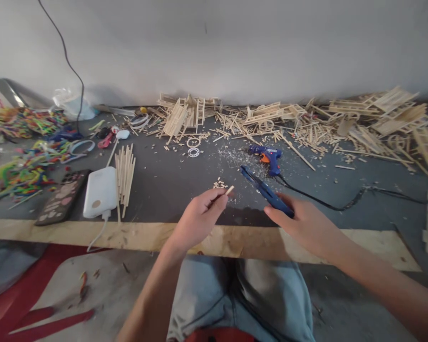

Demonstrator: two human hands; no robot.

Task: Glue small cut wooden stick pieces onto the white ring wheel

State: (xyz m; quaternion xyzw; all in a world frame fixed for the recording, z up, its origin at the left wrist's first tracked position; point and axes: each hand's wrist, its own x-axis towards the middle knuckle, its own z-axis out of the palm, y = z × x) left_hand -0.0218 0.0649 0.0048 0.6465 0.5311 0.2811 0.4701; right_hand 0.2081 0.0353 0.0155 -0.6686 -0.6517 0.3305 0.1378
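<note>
My left hand (199,219) pinches a short wooden stick (229,191) between thumb and fingers, holding it over the near part of the dark table (171,185). My right hand (303,223) grips the handles of a blue cutter (260,186), whose blades point up and left toward the stick without touching it. A small heap of cut stick bits (219,183) lies just beyond the stick. A blue glue gun (267,156) with an orange trigger rests on the table behind the cutter, its black cord (342,204) trailing right.
A bundle of long sticks (124,173) lies beside a white power bank (100,192) and a phone (62,197). Stick-built frames and loose sticks (288,118) pile along the wall. Colourful pipe cleaners (21,156) fill the left. A bare wooden edge (92,235) fronts the table.
</note>
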